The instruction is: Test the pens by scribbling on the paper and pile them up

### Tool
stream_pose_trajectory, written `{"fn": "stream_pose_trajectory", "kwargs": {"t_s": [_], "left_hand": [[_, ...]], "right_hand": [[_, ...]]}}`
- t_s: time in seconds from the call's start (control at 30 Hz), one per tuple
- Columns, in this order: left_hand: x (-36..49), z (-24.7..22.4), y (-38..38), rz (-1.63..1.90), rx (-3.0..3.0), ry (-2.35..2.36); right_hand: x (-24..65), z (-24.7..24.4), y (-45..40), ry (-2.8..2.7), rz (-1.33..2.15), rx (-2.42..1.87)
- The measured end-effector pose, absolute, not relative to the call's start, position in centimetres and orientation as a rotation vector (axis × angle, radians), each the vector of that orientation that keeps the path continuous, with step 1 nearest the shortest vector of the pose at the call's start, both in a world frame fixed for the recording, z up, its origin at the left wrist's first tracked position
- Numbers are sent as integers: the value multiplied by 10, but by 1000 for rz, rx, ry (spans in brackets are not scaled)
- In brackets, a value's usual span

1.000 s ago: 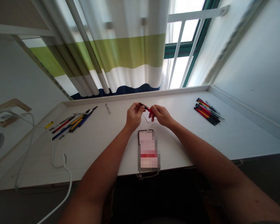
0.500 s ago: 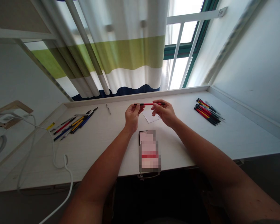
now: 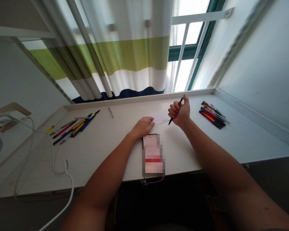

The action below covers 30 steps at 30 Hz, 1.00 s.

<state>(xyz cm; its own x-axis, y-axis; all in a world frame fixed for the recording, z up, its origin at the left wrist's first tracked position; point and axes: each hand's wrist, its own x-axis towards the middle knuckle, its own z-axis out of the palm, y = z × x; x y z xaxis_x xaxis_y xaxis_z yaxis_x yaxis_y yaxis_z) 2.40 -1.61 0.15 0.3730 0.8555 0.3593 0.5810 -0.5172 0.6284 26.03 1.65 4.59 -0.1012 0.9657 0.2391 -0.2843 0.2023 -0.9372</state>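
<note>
My right hand (image 3: 180, 111) is closed in a fist around a pen (image 3: 180, 102). The pen slants, its black tip pointing down and to the left beside the right edge of a white sheet of paper (image 3: 162, 117). My right thumb is raised at the pen's upper end. My left hand (image 3: 144, 125) lies palm down over the left part of the sheet, its thumb and forefinger bent with a small gap between them. Faint pen marks show on the paper. Just below my left hand lies a phone (image 3: 153, 139), its screen mostly blurred out.
Several pens in a loose pile (image 3: 75, 126) lie on the left of the white desk (image 3: 106, 154), and a tighter bundle of pens (image 3: 213, 115) on the right. A single pen (image 3: 111, 112) lies near the back edge. A white cable (image 3: 71, 179) hangs over the left front.
Both hands held the pen level over the paper; my left hand has let go and dropped to the sheet. My right hand has moved right with the pen, now tilted tip downward.
</note>
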Motion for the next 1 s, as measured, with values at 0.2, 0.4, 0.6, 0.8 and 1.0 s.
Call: {"fn": "stream_pose_trajectory", "kwargs": {"t_s": [0.2, 0.4, 0.6, 0.8, 1.0], "left_hand": [[15, 0, -11, 928, 2182, 1239], [0, 1, -6, 913, 2243, 1278], [-7, 4, -4, 749, 2372, 1395], [-3, 19, -13, 404, 2462, 1469], [-3, 19, -14, 408, 2460, 1375]], "right_hand": [[261, 48, 18, -1029, 1284, -732], [247, 41, 18, -1002, 1304, -824], [224, 28, 5, -1167, 1370, -1024], [210, 21, 5, -1290, 1144, -1029], [203, 21, 4, -1505, 963, -1250]]}}
